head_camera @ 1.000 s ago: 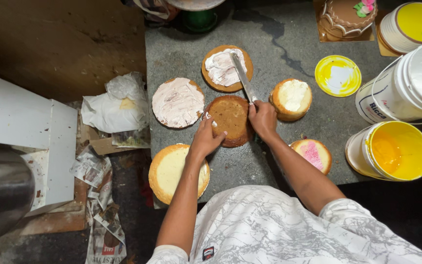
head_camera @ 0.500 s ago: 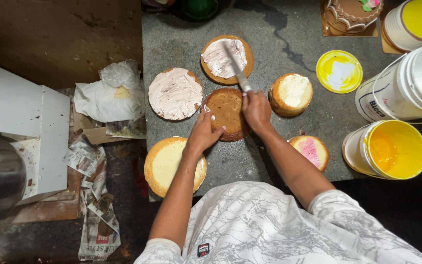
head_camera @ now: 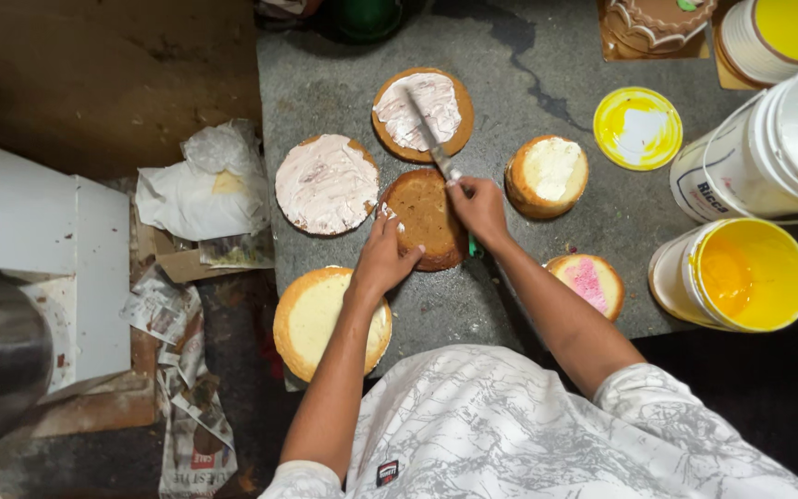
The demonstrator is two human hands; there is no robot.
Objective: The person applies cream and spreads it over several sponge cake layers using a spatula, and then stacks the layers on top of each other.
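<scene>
On the grey counter (head_camera: 528,268), the bare brown cake layer (head_camera: 427,217) sits in the middle among the other rounds. Your left hand (head_camera: 382,259) rests on its near edge, fingers spread. Your right hand (head_camera: 479,208) has its fingers clamped round the knife (head_camera: 431,139), the blade over the half-creamed layer (head_camera: 422,113).

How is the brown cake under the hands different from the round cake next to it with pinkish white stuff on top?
The bare brown round cake layer has no cream on top; the pinkish-white frosted round cake layer is nearly covered with it. The left hand and the right hand, which grips a metal spatula, touch the brown layer; nothing touches the frosted one. Both are flat, round, similar in size, and lie on the grey worktop.
</scene>
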